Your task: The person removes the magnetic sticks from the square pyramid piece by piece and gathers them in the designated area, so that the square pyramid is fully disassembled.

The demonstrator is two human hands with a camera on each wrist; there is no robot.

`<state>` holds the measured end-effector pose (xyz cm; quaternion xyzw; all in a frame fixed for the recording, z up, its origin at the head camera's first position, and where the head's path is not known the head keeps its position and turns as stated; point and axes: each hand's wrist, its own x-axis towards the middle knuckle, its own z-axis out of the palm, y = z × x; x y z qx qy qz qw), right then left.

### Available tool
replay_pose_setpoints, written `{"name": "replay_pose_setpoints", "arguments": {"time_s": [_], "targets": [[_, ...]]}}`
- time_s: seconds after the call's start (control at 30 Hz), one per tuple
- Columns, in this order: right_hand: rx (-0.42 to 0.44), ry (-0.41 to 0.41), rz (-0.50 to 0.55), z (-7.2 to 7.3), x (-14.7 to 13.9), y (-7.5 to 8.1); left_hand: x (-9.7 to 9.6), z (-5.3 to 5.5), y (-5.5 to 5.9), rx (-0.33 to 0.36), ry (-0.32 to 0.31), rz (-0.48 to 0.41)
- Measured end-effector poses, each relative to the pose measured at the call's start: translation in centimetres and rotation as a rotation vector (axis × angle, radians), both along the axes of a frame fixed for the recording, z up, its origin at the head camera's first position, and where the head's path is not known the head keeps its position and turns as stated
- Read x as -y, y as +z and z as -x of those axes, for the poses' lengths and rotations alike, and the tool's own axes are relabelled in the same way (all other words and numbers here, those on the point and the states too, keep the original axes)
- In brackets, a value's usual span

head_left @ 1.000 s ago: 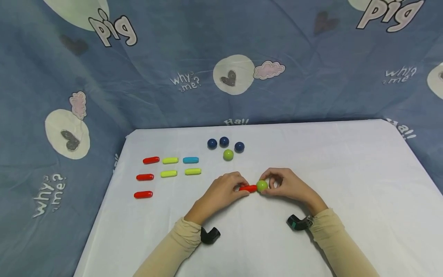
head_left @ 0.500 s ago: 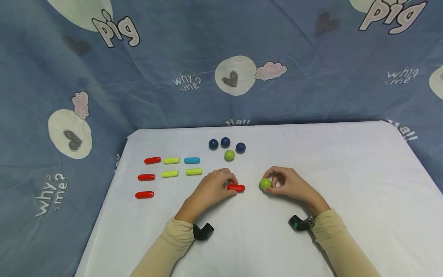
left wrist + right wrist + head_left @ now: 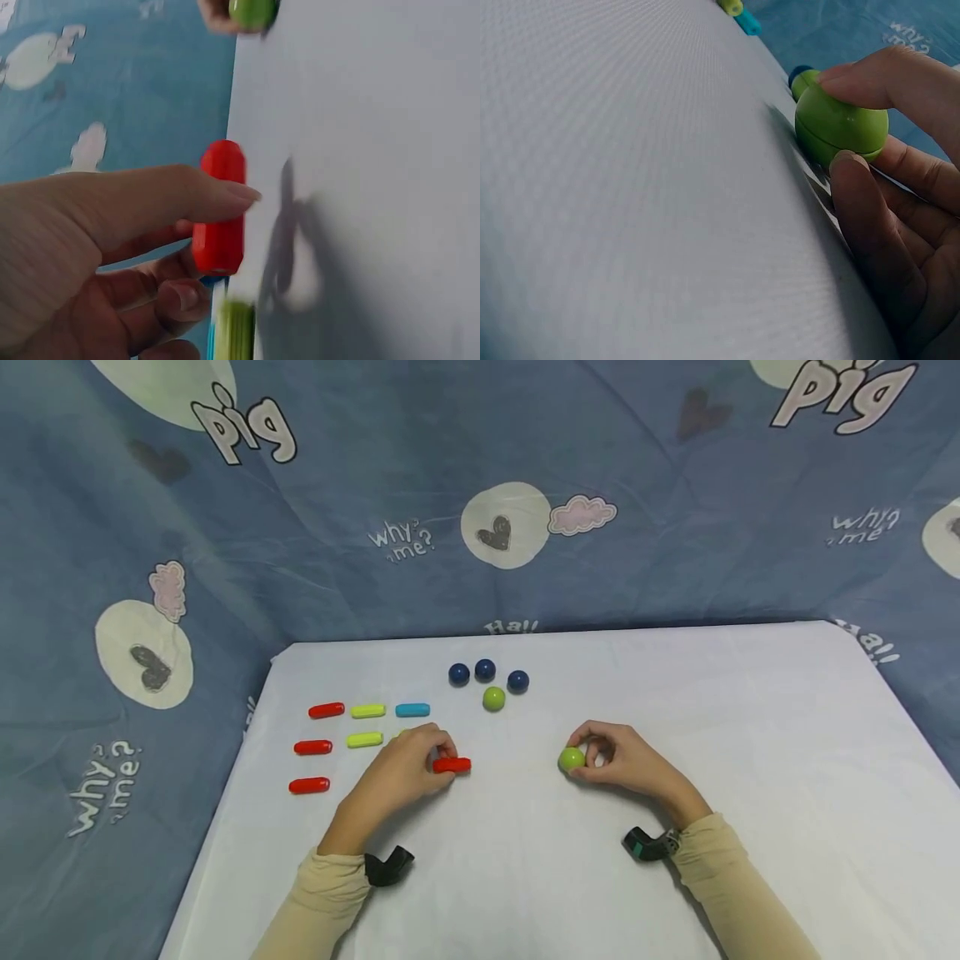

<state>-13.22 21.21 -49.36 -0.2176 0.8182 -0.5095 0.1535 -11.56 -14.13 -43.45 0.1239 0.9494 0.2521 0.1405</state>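
Note:
My left hand pinches a short red rod with rounded ends between thumb and fingers. In the left wrist view this red rod is off the white tabletop, its shadow falling to one side. Farther right, my right hand pinches a green ball by its sides. The right wrist view shows a thin seam around the green ball, low against the white surface. A wide gap separates the rod from the ball.
Three red rods lie at the left, beside yellow-green rods and a blue rod. My left hand partly hides one yellow-green rod. Three dark blue balls and another green ball sit at the back of the white table.
The red rod was against the green ball a second ago. My left hand has drawn it away to the left. My right hand and its ball have barely moved.

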Motion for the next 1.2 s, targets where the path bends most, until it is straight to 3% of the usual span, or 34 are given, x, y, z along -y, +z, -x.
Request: {"name": "replay_pose_setpoints", "arguments": {"time_s": [0.23, 0.43, 0.7, 1.2], "targets": [[-0.003, -0.004, -0.007, -0.1, -0.1, 0.2, 5.3, -0.7, 0.7, -0.003, 0.065, 0.073], [0.004, 0.003, 0.002, -0.2, -0.1, -0.2, 8.1, -1.0, 1.2, -0.010, 0.114, 0.127], [0.003, 0.002, 0.002, -0.1, 0.1, 0.0, 9.4, -1.2, 1.4, 0.064, 0.153, 0.148], [0.017, 0.001, -0.006, 0.0, 0.1, 0.2, 10.8, -1.2, 1.8, 0.108, 0.158, 0.140]]}}
